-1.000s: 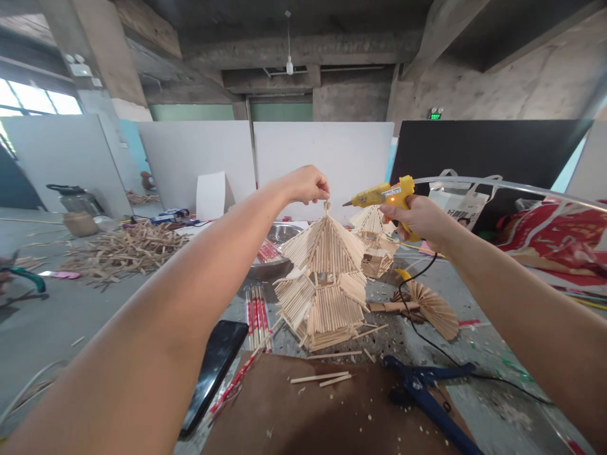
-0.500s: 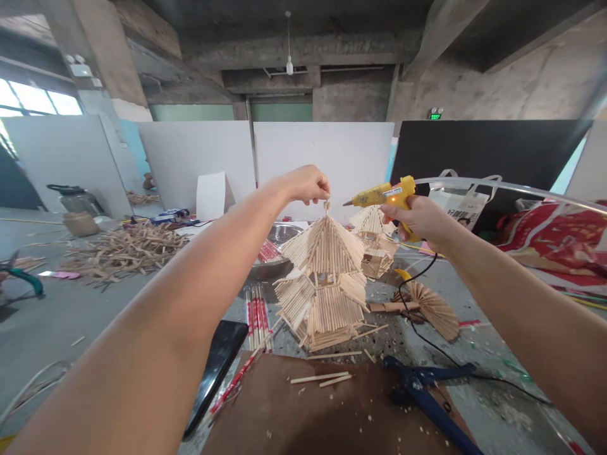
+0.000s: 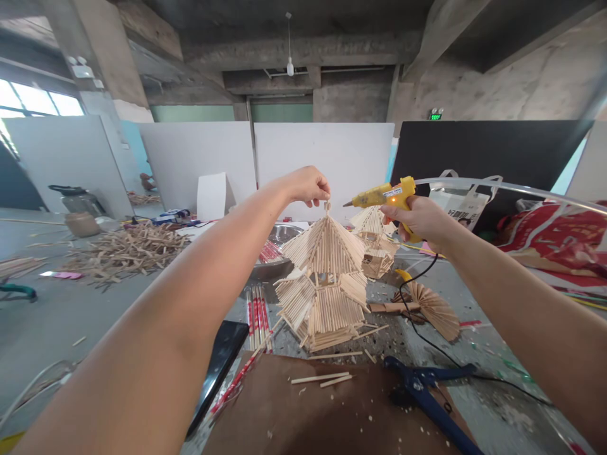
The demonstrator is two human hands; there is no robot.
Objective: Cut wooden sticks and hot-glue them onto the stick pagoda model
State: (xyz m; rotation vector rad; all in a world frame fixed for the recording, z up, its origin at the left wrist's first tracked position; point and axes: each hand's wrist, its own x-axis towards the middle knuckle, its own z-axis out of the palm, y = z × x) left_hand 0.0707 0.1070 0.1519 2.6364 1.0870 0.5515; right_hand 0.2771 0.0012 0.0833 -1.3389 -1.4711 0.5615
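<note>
A two-tiered pagoda of thin wooden sticks [image 3: 327,278] stands upright in the middle. At its peak is a small wooden piece [image 3: 327,206], pinched in the fingertips of my left hand [image 3: 310,186]. To the right, my right hand [image 3: 417,218] is wrapped round the handle of a yellow glue gun [image 3: 384,193]. The gun's nozzle points left, a little apart from the peak, and its small orange light is lit. A long clear glue stick [image 3: 502,185] runs out of its back. Behind the pagoda stands a second stick model [image 3: 374,243].
Blue cutters [image 3: 427,395] lie on a brown board [image 3: 284,417] with loose sticks. A phone [image 3: 222,360] and packs of sticks [image 3: 258,319] are left of the pagoda. A metal bowl [image 3: 265,270], a heap of sticks [image 3: 128,253] and a black cable [image 3: 427,338] lie around.
Both hands, the glue gun and the pagoda have stayed nearly in place. The view has shifted very slightly, and less of the green-handled tool shows at the far left.
</note>
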